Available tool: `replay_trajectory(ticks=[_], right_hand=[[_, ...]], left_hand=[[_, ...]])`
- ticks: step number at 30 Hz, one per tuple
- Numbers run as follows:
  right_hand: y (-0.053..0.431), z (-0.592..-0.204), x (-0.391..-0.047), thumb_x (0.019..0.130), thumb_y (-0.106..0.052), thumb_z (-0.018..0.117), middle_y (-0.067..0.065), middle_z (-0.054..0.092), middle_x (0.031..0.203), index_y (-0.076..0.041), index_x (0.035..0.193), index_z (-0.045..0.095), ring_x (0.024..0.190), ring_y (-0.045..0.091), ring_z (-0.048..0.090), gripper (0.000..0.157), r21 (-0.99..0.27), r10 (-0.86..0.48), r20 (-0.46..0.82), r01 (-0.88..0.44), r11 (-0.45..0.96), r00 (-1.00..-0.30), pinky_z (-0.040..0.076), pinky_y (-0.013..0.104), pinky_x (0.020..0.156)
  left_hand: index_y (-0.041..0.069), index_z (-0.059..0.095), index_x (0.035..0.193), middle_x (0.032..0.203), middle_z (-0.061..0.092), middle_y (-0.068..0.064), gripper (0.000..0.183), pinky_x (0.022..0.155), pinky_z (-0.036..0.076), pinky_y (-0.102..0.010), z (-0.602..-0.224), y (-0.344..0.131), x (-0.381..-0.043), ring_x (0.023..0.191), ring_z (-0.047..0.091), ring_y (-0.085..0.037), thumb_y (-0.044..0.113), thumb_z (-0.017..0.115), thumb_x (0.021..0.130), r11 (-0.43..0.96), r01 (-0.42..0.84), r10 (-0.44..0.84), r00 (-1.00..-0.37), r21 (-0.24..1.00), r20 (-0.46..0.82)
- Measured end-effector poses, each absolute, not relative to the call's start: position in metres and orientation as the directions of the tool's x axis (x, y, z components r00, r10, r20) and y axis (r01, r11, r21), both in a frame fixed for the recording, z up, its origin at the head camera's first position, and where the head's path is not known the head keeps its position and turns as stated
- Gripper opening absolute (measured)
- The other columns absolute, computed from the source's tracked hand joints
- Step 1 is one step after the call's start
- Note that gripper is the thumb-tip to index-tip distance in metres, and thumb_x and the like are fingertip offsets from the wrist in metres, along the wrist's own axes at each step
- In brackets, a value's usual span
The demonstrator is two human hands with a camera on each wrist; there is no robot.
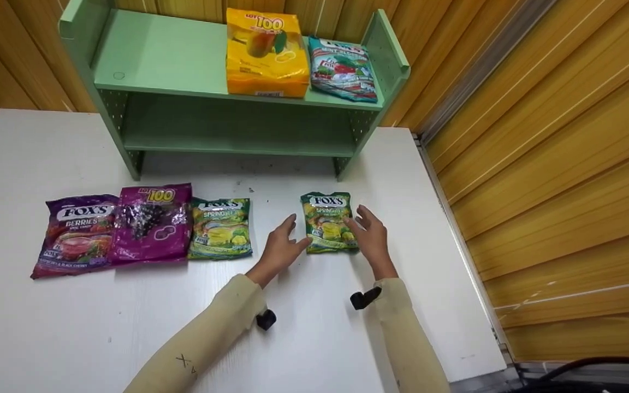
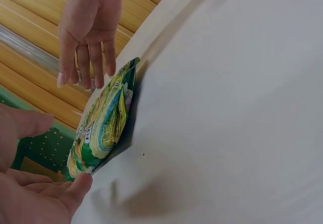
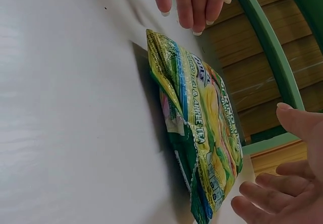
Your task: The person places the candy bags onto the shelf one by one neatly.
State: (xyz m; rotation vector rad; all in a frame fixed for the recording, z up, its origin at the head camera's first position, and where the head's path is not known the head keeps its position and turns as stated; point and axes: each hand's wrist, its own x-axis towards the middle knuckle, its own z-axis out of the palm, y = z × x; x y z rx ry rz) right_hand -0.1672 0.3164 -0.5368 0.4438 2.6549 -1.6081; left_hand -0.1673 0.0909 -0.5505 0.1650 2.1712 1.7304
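A green-and-yellow Fox's candy bag (image 1: 326, 222) lies flat on the white table, between both hands. To its left my left hand (image 1: 280, 245) is held with fingers extended and thumb pointing at the bag. On the other side my right hand (image 1: 373, 240) overlaps the bag's right edge from above, fingers straight. In the right wrist view the bag (image 3: 202, 128) shows its lower seam, and the right hand's fingers (image 3: 275, 193) are apart from it. The left wrist view has the left fingertips close to the bag (image 2: 103, 123); whether they touch, I cannot tell.
Further left lie a matching green bag (image 1: 220, 229), a magenta Lot 100 bag (image 1: 153, 229) and a purple Fox's Berries bag (image 1: 77, 234). A green shelf (image 1: 161, 54) stands behind, with a yellow Lot 100 bag (image 1: 265, 54) and a teal Fox's bag (image 1: 343, 68) on top.
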Motion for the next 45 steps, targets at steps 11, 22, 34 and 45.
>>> replay_trajectory(ticks=[11, 22, 34, 45], right_hand=[[0.317, -0.545, -0.167, 0.093, -0.035, 0.063, 0.014, 0.047, 0.147, -0.008, 0.145, 0.041, 0.13, 0.029, 0.051, 0.062, -0.821, 0.298, -0.21, 0.333, 0.463, -0.931, 0.046, 0.045, 0.104], [0.32, -0.553, -0.163, 0.092, -0.036, 0.065, 0.017, 0.058, 0.129, -0.005, 0.141, 0.046, 0.118, 0.031, 0.058, 0.061, -0.812, 0.329, -0.217, 0.357, 0.462, -0.919, 0.053, 0.043, 0.09], [0.321, -0.552, -0.161, 0.091, -0.04, 0.063, 0.018, 0.062, 0.123, -0.006, 0.131, 0.057, 0.108, 0.03, 0.062, 0.053, -0.742, 0.379, -0.285, 0.452, 0.494, -0.881, 0.054, 0.042, 0.085], [0.317, -0.552, -0.159, 0.092, -0.041, 0.062, 0.014, 0.067, 0.115, -0.005, 0.121, 0.064, 0.103, 0.025, 0.062, 0.046, -0.742, 0.367, -0.338, 0.485, 0.463, -0.867, 0.053, 0.036, 0.082]], left_hand=[[0.008, 0.028, 0.152, 0.157, 0.033, -0.011, 0.075, 0.114, 0.037, -0.043, -0.559, 0.095, -0.165, 0.141, 0.04, -0.028, 0.025, 0.067, 0.09, 0.239, -0.186, 0.288, -0.924, 0.953, -0.252], [0.006, 0.028, 0.151, 0.155, 0.036, -0.012, 0.074, 0.107, 0.045, -0.042, -0.565, 0.097, -0.162, 0.135, 0.047, -0.029, 0.023, 0.066, 0.091, 0.222, -0.199, 0.303, -0.916, 0.954, -0.262], [0.004, 0.031, 0.149, 0.147, 0.046, -0.015, 0.071, 0.091, 0.054, -0.036, -0.568, 0.099, -0.156, 0.116, 0.061, -0.025, 0.022, 0.066, 0.091, 0.238, -0.176, 0.319, -0.915, 0.955, -0.248], [0.002, 0.033, 0.148, 0.143, 0.05, -0.017, 0.069, 0.089, 0.055, -0.036, -0.569, 0.099, -0.154, 0.113, 0.062, -0.027, 0.021, 0.066, 0.091, 0.222, -0.182, 0.336, -0.908, 0.958, -0.251]])
